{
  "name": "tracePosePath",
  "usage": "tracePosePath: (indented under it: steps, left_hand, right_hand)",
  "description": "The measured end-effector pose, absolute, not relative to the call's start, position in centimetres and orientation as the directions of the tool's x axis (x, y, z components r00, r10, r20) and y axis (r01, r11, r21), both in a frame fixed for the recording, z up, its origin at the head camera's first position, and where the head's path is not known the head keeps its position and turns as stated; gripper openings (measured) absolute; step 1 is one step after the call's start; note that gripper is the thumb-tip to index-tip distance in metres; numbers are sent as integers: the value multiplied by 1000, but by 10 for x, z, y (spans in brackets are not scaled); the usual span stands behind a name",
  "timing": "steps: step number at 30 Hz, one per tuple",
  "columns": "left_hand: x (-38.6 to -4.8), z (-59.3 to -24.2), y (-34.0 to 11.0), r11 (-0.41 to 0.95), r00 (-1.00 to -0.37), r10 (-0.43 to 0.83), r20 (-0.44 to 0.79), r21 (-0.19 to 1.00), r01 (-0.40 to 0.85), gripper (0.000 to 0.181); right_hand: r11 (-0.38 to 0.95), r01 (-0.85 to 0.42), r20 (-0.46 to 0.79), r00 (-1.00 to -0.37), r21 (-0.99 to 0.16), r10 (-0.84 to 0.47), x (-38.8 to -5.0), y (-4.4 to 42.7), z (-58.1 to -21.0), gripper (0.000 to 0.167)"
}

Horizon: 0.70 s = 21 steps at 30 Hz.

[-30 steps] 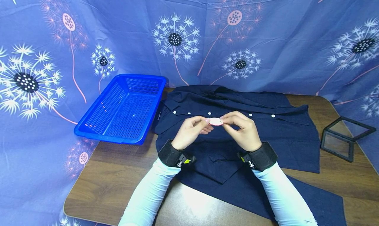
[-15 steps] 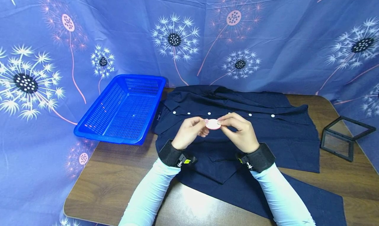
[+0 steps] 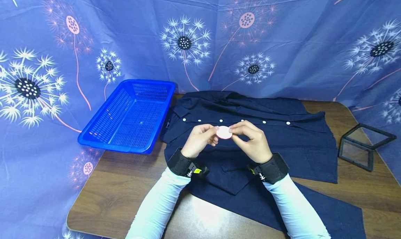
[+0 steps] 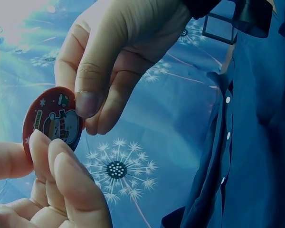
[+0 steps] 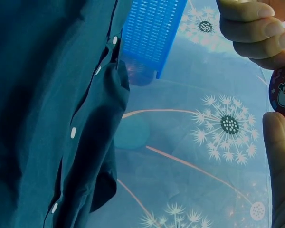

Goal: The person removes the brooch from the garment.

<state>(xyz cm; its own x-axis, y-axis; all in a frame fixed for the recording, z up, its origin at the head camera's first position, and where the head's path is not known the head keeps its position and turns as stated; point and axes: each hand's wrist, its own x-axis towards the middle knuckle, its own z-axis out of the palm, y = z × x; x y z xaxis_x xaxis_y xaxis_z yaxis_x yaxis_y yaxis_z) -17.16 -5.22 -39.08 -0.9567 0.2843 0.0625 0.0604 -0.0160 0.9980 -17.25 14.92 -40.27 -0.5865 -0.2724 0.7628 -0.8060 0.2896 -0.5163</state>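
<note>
Disc (image 4: 51, 114), round, thin and flat, sits just right of centre in the head view, raised over the dark navy shirt (image 3: 291, 148) and a little below its row of white buttons (image 3: 221, 120). One face is printed: in the left wrist view, at left of the frame, it shows a red ground with small white snowflakes, a white snowman in a scarf near the middle and a patch of green at the top, the ground darkening towards the lower right. A small greenish label runs along its left side, its lettering too tiny to read. The other face, turned to the head camera, looks plain and nearly white, edged with a narrow red rim. Left hand (image 3: 199, 140) pinches the disc at its left edge in the head view, thumb on the pale side and fingers curled; right hand (image 3: 252, 141) pinches the opposite edge between thumb and fingers. At the right border of the right wrist view, only part of the disc shows, dark red with the snowman just visible, fingers covering some of the print.
</note>
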Motion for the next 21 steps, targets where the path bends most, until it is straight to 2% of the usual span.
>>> tracePosePath:
  steps: [11,21]
  left_hand:
    - [-173,-391,-54,0,-957,282,71,997,74,22]
    - [-174,-388,-60,30,-956,275,100,993,112,22]
  right_hand:
    - [292,-800,758,-595,-524,-267,-173,150,-402,32]
    - [349,-758,751,-633,-551,-188,-176,157,-389,24]
